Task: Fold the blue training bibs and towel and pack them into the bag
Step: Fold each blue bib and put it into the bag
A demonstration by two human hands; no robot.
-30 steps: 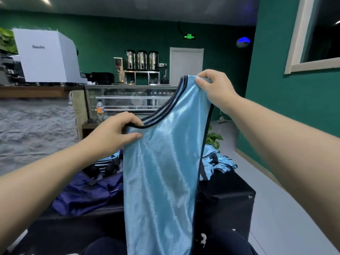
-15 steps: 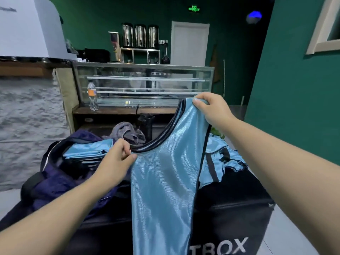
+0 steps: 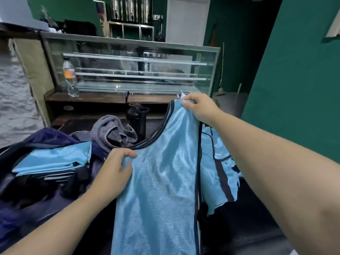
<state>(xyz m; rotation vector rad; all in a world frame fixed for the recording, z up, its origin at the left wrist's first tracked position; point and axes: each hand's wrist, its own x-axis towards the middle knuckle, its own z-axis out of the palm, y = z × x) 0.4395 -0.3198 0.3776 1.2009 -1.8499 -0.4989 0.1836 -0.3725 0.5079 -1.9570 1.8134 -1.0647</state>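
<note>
Our right hand (image 3: 199, 108) has its fingers curled over the top of one shoulder strap of the shiny light-blue training bib with dark trim (image 3: 161, 181), pinching it at the far right. Our left hand (image 3: 115, 169) grips the same bib lower down, thumb on the fabric and fingers curled into its left edge just below the dark neckline. The bib hangs between our hands, spread flat and facing us, its lower part running out of the bottom of the view.

To the left, a folded light-blue bib (image 3: 53, 160) lies on top of the open dark navy bag (image 3: 36, 190). To the right, just behind the held bib, more loose light-blue bibs (image 3: 219, 172) lie crumpled on the black surface (image 3: 248, 218). Farther back, between our hands, sits a grey ribbed towel (image 3: 112, 131), bunched up, with a black drinks bottle (image 3: 138, 118) just beside it. Beyond them stands a glass display counter (image 3: 136, 69), and a clear plastic bottle with an orange label (image 3: 70, 76) stands at its left end.
</note>
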